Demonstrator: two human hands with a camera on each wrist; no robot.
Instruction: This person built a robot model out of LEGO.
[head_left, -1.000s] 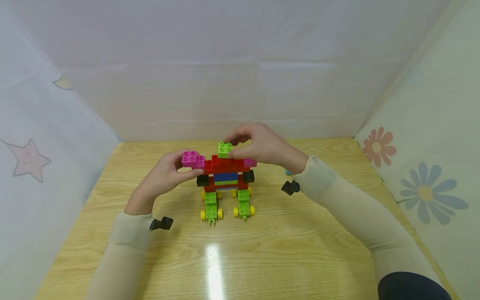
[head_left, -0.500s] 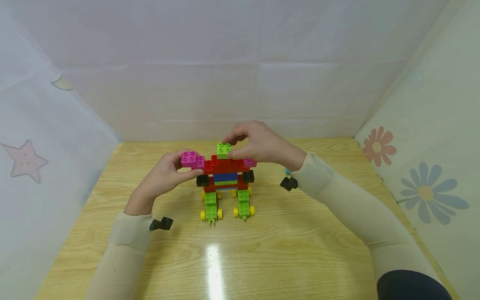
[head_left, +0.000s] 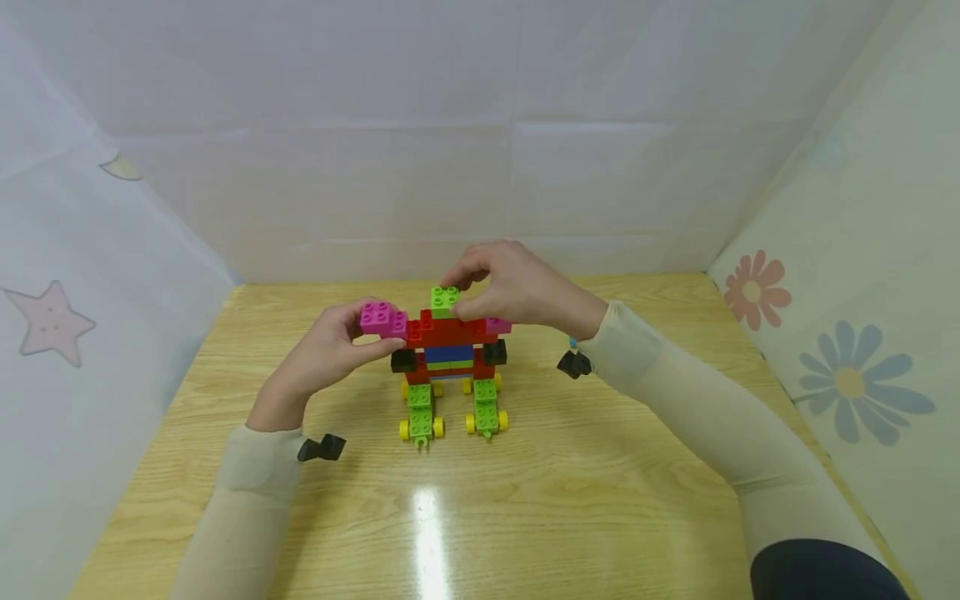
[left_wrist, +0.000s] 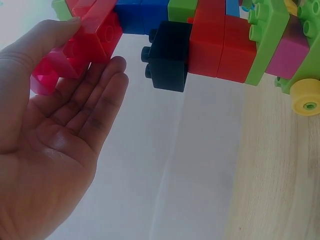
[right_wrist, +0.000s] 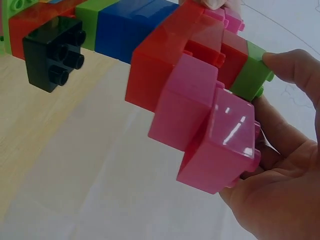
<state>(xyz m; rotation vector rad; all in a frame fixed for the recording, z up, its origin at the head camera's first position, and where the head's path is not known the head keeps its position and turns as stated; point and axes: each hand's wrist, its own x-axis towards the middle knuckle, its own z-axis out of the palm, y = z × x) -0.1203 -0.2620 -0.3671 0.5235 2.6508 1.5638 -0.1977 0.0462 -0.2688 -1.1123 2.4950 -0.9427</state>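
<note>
A toy brick figure stands upright on the table, on two lime green wheeled feet. Its left pink arm bricks are gripped by my left hand, thumb in front and fingers behind. In the left wrist view the thumb presses a red brick. My right hand pinches a lime green brick at the top of the red row. The right wrist view shows this green brick against a red one; whether it is fully seated I cannot tell. Pink arm bricks hide part of the right palm.
The wooden table meets a pale cloth wall behind the figure. Cloth with printed flowers hangs at the right. A small blue piece shows beside the right cuff, mostly hidden. Black bricks stick out from the figure's sides.
My right hand and the lime green brick have shifted very slightly left. The left hand keeps its grip on the arm bricks, and the figure stays in place.
</note>
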